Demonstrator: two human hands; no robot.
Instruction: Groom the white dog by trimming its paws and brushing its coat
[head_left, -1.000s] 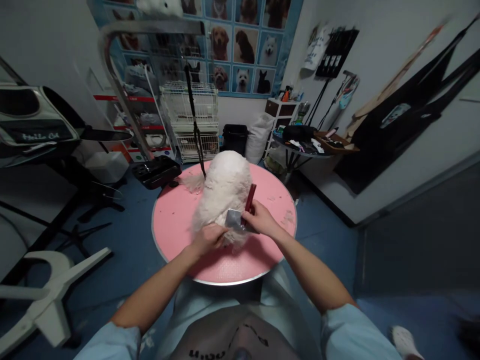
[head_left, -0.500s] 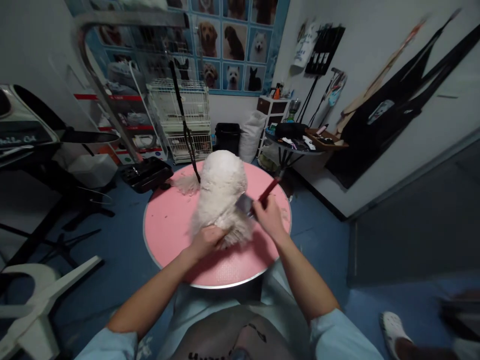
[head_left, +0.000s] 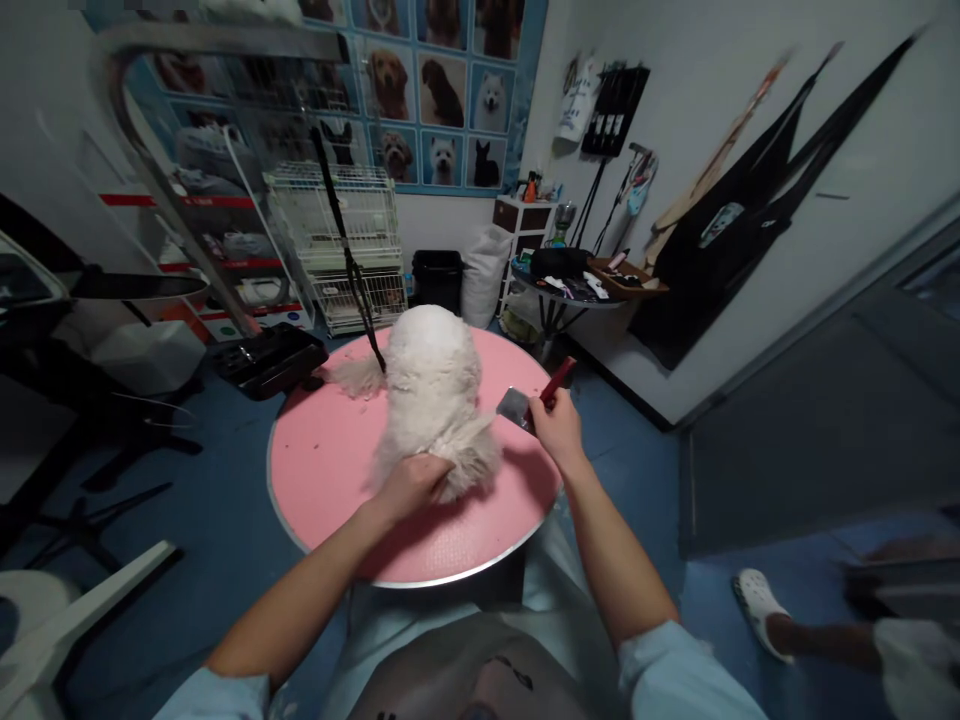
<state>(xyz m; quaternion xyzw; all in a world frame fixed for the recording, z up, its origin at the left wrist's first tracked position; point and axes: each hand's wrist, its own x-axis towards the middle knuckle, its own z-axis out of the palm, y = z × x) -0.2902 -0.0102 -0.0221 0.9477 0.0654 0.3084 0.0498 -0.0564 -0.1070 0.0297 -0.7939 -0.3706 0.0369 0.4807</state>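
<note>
A fluffy white dog [head_left: 431,390] is on the round pink grooming table [head_left: 322,500], its back toward me. My left hand [head_left: 415,482] is closed on the long fur near its rear end; the fingertips are partly buried in the coat. In my right hand [head_left: 557,425] is a slicker brush [head_left: 514,406] with a red handle. The brush head is just right of the dog, apart from the fur. A tuft of fur sticks out toward it.
Loose clipped fur [head_left: 356,377] lies at the table's left, beside a black hanging strap [head_left: 352,270] on a metal arm [head_left: 150,170]. A small side table [head_left: 536,283] with tools stands back right. At lower right is a person's foot in a white clog [head_left: 761,608].
My right hand has drawn the brush away from the dog's fur to the right. My left hand keeps its hold. The whole view has turned slightly rightward.
</note>
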